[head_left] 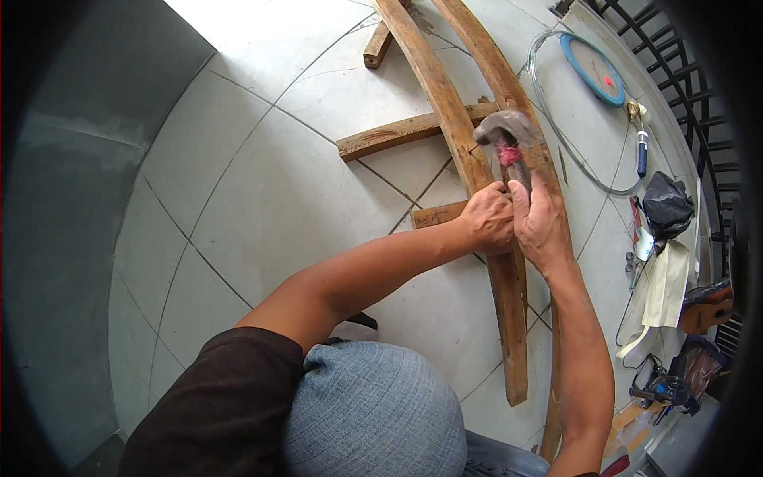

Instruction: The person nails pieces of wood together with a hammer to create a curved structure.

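Gripping a claw hammer (509,131) with both hands over a long wooden slat (461,143) on the tiled floor (270,199).
The right hand (542,226) is closed around the handle; the left hand (487,219), just beside it, clasps handle and slat. A coiled wire (556,135) lies far right.

Person's wearing a dark brown, almost black short-sleeved shirt (214,413), plain, with no print showing on the part in view; the sleeve ends above the elbow on the left arm. Legs are in light blue denim jeans (373,413), faded, with a visible weave texture over the rounded knee, and a seam running along the lower edge. Both forearms are bare down to the left hand (486,219) and right hand (542,226): no watch, rings, gloves or bands that I can spot.
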Available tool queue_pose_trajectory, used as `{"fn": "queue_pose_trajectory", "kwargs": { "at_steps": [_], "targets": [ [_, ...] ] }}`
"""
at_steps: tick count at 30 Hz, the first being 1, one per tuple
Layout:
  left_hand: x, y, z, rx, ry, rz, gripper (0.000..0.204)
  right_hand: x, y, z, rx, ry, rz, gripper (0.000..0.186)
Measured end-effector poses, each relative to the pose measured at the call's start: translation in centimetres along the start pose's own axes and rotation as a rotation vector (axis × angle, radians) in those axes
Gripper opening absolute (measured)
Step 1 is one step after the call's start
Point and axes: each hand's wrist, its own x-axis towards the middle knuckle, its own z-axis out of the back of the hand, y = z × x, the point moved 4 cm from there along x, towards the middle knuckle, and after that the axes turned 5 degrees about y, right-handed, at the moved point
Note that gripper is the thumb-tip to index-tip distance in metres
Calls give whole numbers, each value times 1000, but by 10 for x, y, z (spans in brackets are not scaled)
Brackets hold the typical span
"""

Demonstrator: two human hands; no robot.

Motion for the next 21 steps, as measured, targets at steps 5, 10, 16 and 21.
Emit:
{"fn": "queue_pose_trajectory", "kwargs": {
  "at_steps": [5, 10, 16, 21],
  "targets": [
    [-7, 0, -1, 40, -254, -51, 16, -5, -1, 2, -74, 30, -116, 33],
    [3, -9, 10, 40, 265, 33, 19, -9, 13, 13, 120, -152, -25, 35],
    [0, -2, 12, -203, -332, -92, 29, 2, 7, -6, 8, -15, -113, 39],
    [-2, -6, 2, 53, -64, 6, 16, -2, 26, 21, 148, -215, -67, 38]
  ]
}}
